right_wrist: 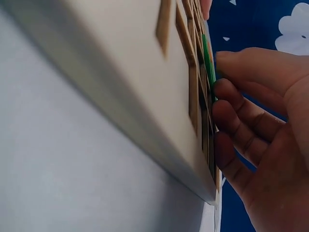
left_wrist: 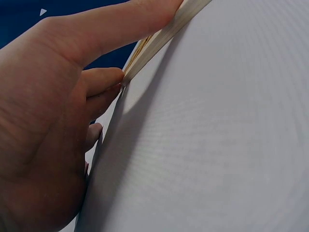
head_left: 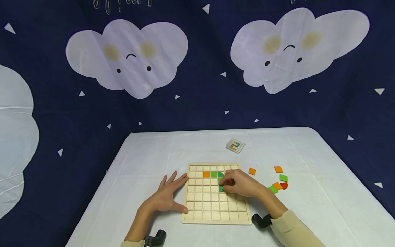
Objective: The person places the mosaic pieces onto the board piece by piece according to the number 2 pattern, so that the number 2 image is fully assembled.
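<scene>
A square wooden grid board (head_left: 198,207) lies on the table. In its upper part, an orange tile (head_left: 206,174), a light green tile (head_left: 214,174) and a dark green rounded tile (head_left: 220,174) form a row. Below the row's right end sit a light green tile and a dark green tile (head_left: 220,189). My right hand (head_left: 242,183) has its curled thumb and index finger at this dark green tile, pinching it; the right wrist view shows a green edge (right_wrist: 208,60) at the fingertips. My left hand (head_left: 166,195) is spread, its thumb and fingertips touching the board's left edge.
Right of the board lie loose tiles: an orange tile (head_left: 252,171), another orange tile (head_left: 278,169), green tiles (head_left: 283,178) and a red rounded tile (head_left: 284,186). A small pattern card stack (head_left: 235,146) lies behind the board. A dark cloud-printed curtain (head_left: 203,113) hangs behind the table.
</scene>
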The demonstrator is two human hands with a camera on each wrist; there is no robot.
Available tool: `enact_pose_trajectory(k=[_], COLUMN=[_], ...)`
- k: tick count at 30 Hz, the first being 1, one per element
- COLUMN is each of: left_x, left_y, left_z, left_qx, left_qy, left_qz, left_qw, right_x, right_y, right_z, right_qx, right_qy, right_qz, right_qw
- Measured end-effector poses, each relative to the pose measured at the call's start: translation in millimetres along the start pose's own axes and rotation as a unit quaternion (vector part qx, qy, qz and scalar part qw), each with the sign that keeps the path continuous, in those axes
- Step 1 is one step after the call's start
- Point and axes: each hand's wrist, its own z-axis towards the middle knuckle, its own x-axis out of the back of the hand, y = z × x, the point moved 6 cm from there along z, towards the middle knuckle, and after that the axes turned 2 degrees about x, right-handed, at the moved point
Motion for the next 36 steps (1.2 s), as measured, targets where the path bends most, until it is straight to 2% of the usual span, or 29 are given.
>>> enact_pose_trajectory(k=[5,9,18,28,36], left_x=[-0.1,0.8,1.1,0.0,-2.0], left_y=[0.2,1.5,1.9,4.1,0.2], left_z=[0.3,-0.4,-0.6,2.4,1.6], left_qx=[-0.001,-0.006,-0.006,-0.006,0.001], left_qy=[0.003,0.005,0.002,0.001,0.000], left_qz=[0.001,-0.005,-0.008,-0.006,-0.002], left_qw=[1.0000,1.0000,0.9999,1.0000,1.0000], right_x=[5,12,27,50,56], right_y=[9,14,24,40,54], right_z=[-6,-13,-31,-58,-74], right_qx=[-0.037,-0.037,-0.027,-0.068,-0.089], right_qy=[0.011,0.020,0.052,0.079,0.081], right_qz=[0.020,0.022,-0.015,-0.011,-0.013], right_qw=[0.999,0.999,0.998,0.995,0.993])
